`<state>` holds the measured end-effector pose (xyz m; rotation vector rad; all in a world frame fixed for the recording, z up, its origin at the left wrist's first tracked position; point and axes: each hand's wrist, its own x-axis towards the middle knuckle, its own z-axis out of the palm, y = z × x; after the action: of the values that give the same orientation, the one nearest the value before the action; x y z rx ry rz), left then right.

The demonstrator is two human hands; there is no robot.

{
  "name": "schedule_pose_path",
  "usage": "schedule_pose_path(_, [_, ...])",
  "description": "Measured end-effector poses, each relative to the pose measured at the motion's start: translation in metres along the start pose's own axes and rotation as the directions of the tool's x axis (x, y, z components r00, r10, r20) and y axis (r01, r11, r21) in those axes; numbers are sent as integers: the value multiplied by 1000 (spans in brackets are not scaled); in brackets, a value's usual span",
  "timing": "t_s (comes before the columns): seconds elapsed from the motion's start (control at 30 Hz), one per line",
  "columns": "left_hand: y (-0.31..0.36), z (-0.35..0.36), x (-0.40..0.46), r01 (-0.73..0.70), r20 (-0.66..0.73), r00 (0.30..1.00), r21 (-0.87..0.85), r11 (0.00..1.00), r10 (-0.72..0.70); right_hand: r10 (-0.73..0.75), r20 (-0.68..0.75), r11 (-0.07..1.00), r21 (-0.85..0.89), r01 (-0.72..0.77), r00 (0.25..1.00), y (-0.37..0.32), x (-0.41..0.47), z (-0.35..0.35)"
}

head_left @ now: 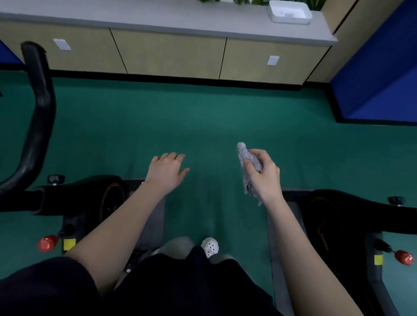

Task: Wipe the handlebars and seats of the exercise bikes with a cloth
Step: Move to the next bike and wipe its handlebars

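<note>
Head view: the right hand (264,178) grips a crumpled grey cloth (248,171) at centre right, clear of both bikes. The left hand (168,171) hangs relaxed, fingers spread, holding nothing. The curved black padded handlebar (38,108), upper left, is untouched; no seat is visible, so wiping appears pending

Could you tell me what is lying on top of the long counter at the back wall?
A white tray sits on the counter near its right end, with green leaves at the top edge. The tray's contents are too blurred to tell, and the frame cuts off whatever the leaves grow from.
</note>
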<state>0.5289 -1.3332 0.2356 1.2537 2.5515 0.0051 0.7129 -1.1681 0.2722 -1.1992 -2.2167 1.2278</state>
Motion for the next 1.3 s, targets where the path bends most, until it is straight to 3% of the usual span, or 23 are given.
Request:
schedule_pose_path(0.37, [-8, -4, 44, 151, 70, 986, 16, 988, -152, -65, 192, 998, 7, 65, 979, -13, 78, 25])
schedule_pose_path(0.93, [-143, -82, 235, 451, 0, 889, -183, 874, -458, -175, 384, 978, -41, 206, 907, -125, 345, 127])
schedule_pose_path(1.3, [-209, -122, 352, 659, -20, 720, -295, 692, -694, -440, 548, 853, 6, 522, 712, -196, 527, 215])
